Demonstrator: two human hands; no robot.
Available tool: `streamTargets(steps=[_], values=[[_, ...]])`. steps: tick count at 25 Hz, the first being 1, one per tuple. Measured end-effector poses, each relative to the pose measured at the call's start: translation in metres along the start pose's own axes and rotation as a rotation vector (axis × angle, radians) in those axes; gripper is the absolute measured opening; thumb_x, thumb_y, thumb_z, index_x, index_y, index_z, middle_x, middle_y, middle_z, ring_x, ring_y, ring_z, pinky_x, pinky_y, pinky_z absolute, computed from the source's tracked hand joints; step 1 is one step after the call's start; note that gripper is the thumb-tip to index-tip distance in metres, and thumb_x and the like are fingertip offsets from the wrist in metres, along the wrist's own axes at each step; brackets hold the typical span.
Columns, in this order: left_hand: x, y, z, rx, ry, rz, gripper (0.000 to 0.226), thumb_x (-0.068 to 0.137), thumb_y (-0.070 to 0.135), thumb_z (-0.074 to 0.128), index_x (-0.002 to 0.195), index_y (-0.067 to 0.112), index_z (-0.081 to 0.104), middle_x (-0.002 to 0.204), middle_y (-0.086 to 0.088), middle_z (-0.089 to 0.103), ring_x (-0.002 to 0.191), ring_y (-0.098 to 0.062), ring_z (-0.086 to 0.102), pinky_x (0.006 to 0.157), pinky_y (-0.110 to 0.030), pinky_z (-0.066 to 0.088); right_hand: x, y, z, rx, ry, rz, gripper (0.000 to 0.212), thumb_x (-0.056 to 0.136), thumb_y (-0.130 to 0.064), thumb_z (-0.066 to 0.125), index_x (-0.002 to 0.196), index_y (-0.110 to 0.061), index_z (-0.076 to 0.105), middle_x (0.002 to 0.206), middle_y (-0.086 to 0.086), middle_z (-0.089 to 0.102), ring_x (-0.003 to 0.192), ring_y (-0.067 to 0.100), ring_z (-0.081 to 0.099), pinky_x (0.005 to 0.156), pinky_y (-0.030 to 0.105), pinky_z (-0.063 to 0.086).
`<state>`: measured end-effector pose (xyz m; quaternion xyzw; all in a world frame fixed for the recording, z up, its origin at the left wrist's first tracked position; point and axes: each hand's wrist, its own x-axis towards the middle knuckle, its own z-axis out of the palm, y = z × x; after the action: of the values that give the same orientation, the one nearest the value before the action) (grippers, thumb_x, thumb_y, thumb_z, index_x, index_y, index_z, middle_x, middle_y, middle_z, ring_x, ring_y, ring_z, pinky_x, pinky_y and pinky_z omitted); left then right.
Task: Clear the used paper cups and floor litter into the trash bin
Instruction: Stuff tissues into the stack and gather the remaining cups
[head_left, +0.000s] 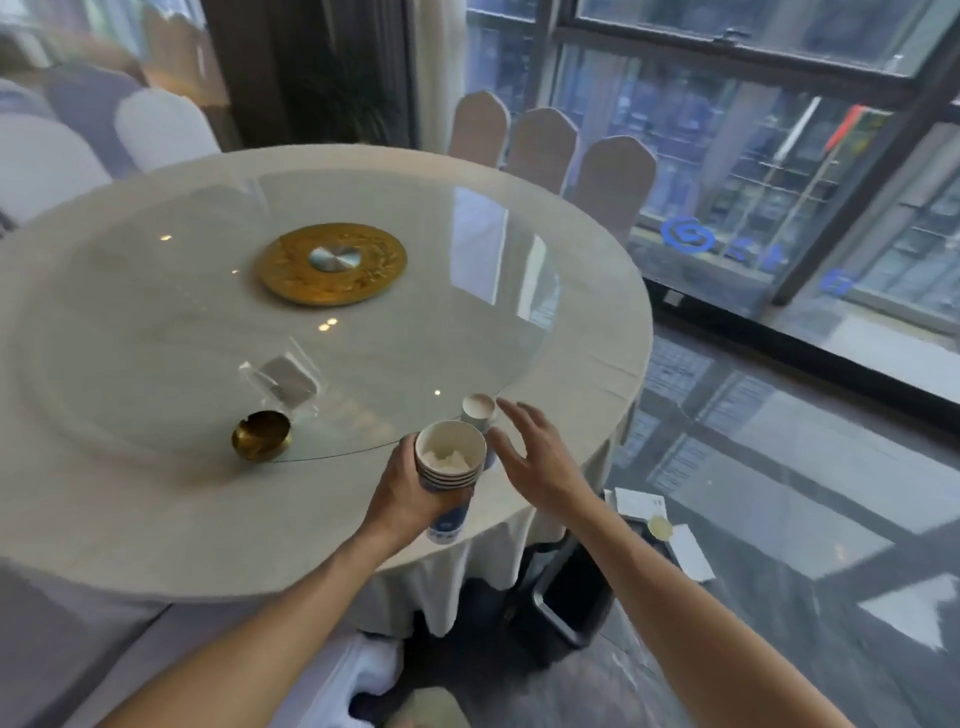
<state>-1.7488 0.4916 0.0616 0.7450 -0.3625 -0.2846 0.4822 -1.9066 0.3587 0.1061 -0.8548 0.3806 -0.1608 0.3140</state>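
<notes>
My left hand (402, 496) grips a stack of several nested white-and-blue paper cups (449, 460) over the table's near edge; crumpled tissue lies in the top cup. A single paper cup (478, 410) stands upright on the table just behind the stack. My right hand (530, 457) hovers open right of both, fingers spread, close to the single cup but apart from it. White paper scraps and a yellowish round piece (662, 525) lie on the dark floor to the right. A black trash bin (569, 592) stands under the table edge, partly hidden by my right forearm.
The round table (156, 519) has a cream cloth and a glass turntable (415, 312) with a gold centre disc (332, 262). A brass ashtray (261, 435) and a clear card stand (285, 382) sit near the front. Covered chairs (613, 182) ring the table; windows stand right.
</notes>
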Motion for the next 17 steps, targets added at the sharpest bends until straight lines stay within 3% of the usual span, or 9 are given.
streamTargets(steps=[4, 7, 12, 14, 15, 16, 17], values=[[0.019, -0.019, -0.024, 0.009, 0.145, -0.076, 0.098, 0.052, 0.043, 0.099, 0.136, 0.022, 0.053, 0.129, 0.002, 0.065, 0.116, -0.019, 0.065, 0.094, -0.037, 0.056, 0.057, 0.001, 0.009, -0.469, -0.120, -0.184, 0.088, 0.093, -0.047, 0.063, 0.162, -0.039, 0.008, 0.172, 0.011, -0.003, 0.156, 0.040, 0.004, 0.123, 0.058, 0.017], [0.044, -0.033, -0.036, -0.006, 0.214, -0.115, 0.102, 0.048, 0.053, 0.093, 0.137, 0.024, 0.052, 0.130, 0.002, 0.064, 0.117, -0.019, 0.065, 0.097, -0.041, 0.057, 0.096, 0.005, 0.027, -0.752, -0.192, -0.269, 0.108, 0.087, -0.037, 0.075, 0.163, -0.034, -0.001, 0.170, 0.015, -0.016, 0.155, 0.046, -0.005, 0.120, 0.068, 0.014], [0.092, -0.047, -0.043, -0.015, 0.220, -0.150, 0.095, 0.053, 0.045, 0.097, 0.135, 0.023, 0.054, 0.128, 0.003, 0.065, 0.117, -0.018, 0.064, 0.096, -0.039, 0.056, 0.145, 0.017, 0.060, -1.065, -0.402, -0.376, 0.089, 0.096, -0.029, 0.061, 0.164, -0.029, 0.004, 0.170, 0.014, -0.017, 0.156, 0.043, -0.011, 0.121, 0.067, 0.008], [0.112, -0.052, -0.046, -0.009, 0.219, -0.163, 0.092, 0.055, 0.040, 0.098, 0.134, 0.023, 0.054, 0.127, 0.003, 0.066, 0.116, -0.018, 0.064, 0.096, -0.039, 0.056, 0.159, 0.021, 0.072, -1.121, -0.506, -0.390, 0.079, 0.099, -0.029, 0.059, 0.163, -0.026, 0.013, 0.171, 0.012, -0.009, 0.156, 0.042, -0.005, 0.122, 0.064, 0.011], [0.121, -0.054, -0.047, -0.004, 0.213, -0.168, 0.091, 0.055, 0.040, 0.098, 0.133, 0.023, 0.054, 0.127, 0.003, 0.066, 0.116, -0.019, 0.064, 0.095, -0.040, 0.056, 0.164, 0.026, 0.079, -1.124, -0.543, -0.386, 0.071, 0.097, -0.029, 0.062, 0.160, -0.024, 0.028, 0.171, 0.014, 0.005, 0.156, 0.040, 0.007, 0.121, 0.061, 0.020], [0.131, -0.054, -0.048, -0.001, 0.207, -0.174, 0.091, 0.055, 0.040, 0.098, 0.133, 0.023, 0.054, 0.127, 0.002, 0.066, 0.116, -0.019, 0.065, 0.096, -0.040, 0.056, 0.171, 0.029, 0.085, -1.120, -0.536, -0.387, 0.059, 0.092, -0.030, 0.070, 0.147, -0.022, 0.050, 0.163, 0.014, 0.030, 0.149, 0.037, 0.030, 0.114, 0.054, 0.036], [0.139, -0.053, -0.048, -0.003, 0.198, -0.174, 0.091, 0.054, 0.042, 0.097, 0.132, 0.023, 0.055, 0.127, 0.002, 0.066, 0.116, -0.020, 0.064, 0.096, -0.040, 0.056, 0.175, 0.027, 0.089, -1.116, -0.556, -0.366, 0.044, 0.079, -0.034, 0.081, 0.120, -0.023, 0.072, 0.139, 0.009, 0.058, 0.128, 0.030, 0.055, 0.095, 0.044, 0.050]])
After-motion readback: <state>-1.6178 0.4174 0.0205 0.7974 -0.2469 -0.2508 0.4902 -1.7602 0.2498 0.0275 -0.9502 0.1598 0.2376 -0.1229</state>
